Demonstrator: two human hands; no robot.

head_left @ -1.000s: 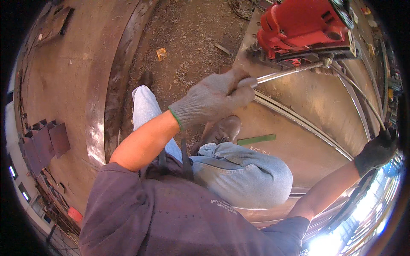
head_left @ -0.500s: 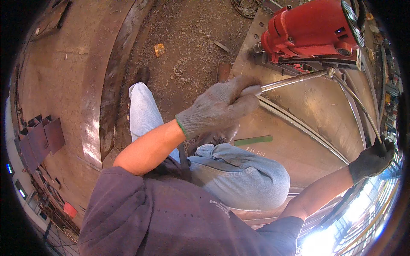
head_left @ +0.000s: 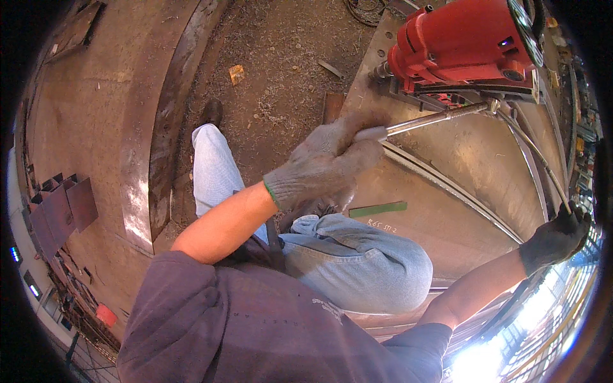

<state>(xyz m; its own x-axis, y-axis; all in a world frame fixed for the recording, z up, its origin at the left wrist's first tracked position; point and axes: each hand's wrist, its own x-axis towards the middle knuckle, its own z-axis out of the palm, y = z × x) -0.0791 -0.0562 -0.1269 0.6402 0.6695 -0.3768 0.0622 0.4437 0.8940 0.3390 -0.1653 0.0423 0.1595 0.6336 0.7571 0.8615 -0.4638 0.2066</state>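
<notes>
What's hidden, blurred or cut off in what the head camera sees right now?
Head view: the rounded red machine has its top cut off by the upper picture edge.
Head view: the shiny silver metal rod has its near end covered by the grey-gloved left grip, which looks blurred.
Head view: the long thin metal rod has its lower end hidden by the black-gloved right grip.

1. Green strip (head_left: pixel 378 209), right of centre.
2. Orange scrap (head_left: pixel 237 75) on littered ground (head_left: pixel 271 38), upper left of centre.
3. Brown metal pieces (head_left: pixel 82 204), left side.
4. Red object (head_left: pixel 105 315), lower left.
5. Coil (head_left: pixel 357 18), top edge.
</notes>
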